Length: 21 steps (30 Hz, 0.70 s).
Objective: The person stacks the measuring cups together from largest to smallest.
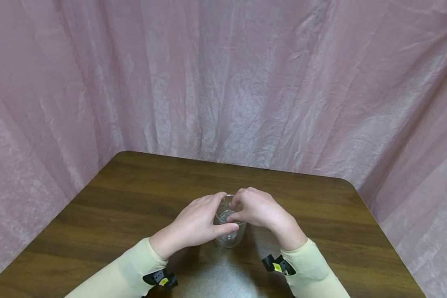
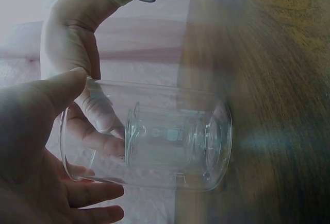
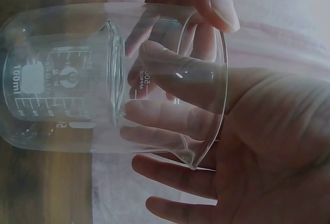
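Observation:
A large clear glass beaker (image 1: pixel 229 241) stands upright on the table in the head view. Inside its base sits a smaller glass beaker (image 3: pixel 56 87), with white markings that read 100ml in mirrored print. My left hand (image 1: pixel 197 218) holds the large beaker around its rim, thumb on the near side and fingers on the far side. Reaching down through the mouth, the thumb and first fingers of my right hand (image 1: pixel 260 208) are inside the large beaker. In the right wrist view those fingertips (image 3: pixel 130 109) are just above the small beaker's rim, spread apart; the other fingers stay outside the glass.
The brown wooden table (image 1: pixel 141 182) has rounded far corners. Pink curtains (image 1: pixel 238 82) hang behind it and along both sides. Small black devices, one of them the left wrist's device (image 1: pixel 160 279), are strapped over the pale sleeves.

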Each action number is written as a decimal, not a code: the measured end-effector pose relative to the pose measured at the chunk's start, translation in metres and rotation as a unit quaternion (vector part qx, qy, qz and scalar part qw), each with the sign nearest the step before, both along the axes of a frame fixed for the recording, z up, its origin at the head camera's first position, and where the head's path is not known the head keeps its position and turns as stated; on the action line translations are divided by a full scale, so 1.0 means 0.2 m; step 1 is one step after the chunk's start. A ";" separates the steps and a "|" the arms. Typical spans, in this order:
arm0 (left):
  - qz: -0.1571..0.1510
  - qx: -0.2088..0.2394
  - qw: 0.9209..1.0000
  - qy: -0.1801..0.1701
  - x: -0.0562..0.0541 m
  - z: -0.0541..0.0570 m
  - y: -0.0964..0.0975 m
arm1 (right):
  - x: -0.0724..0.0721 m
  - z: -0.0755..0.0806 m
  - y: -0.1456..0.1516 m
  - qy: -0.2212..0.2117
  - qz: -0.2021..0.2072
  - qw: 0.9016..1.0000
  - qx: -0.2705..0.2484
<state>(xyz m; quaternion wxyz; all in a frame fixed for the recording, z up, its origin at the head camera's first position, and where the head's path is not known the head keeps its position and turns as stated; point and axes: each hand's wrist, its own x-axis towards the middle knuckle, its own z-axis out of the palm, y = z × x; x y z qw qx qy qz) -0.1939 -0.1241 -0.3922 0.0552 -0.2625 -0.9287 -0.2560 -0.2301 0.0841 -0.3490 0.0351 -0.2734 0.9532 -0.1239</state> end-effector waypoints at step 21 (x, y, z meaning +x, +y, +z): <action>0.020 0.001 0.999 -0.030 0.00 0.01 -0.05 | 0.03 0.02 0.05 0.024 0.007 0.997 -0.071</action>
